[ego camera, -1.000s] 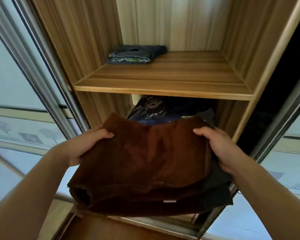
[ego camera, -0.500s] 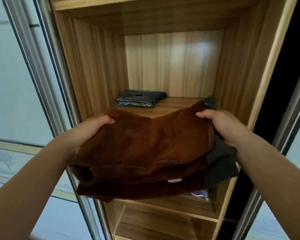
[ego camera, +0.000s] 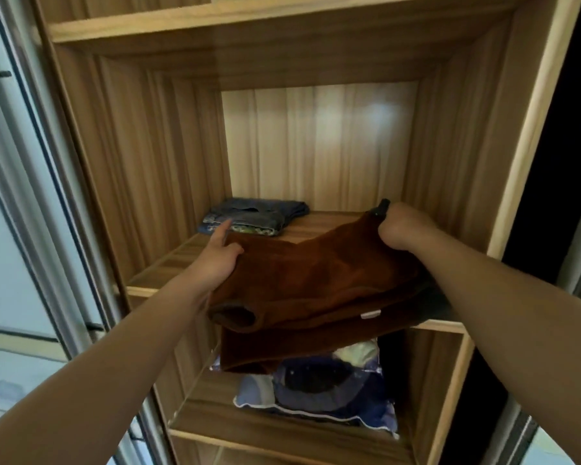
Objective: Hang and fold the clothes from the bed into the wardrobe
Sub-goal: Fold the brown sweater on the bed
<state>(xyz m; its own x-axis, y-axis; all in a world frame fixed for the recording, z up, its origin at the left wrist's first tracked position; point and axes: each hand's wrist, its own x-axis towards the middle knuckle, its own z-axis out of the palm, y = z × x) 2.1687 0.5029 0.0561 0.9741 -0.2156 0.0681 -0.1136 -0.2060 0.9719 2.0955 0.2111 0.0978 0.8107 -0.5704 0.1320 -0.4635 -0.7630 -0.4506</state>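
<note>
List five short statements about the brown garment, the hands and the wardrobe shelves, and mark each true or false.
1. The left hand and the right hand both hold the brown garment. True.
2. A folded blue pile sits at the back left of the shelf. True.
3. The brown garment lies wholly on the shelf. False: its near edge overhangs the shelf's front.
4. The compartment below holds nothing. False: a blue patterned bundle lies there.
5. A dark grey garment shows under the brown garment on the right. True.
</note>
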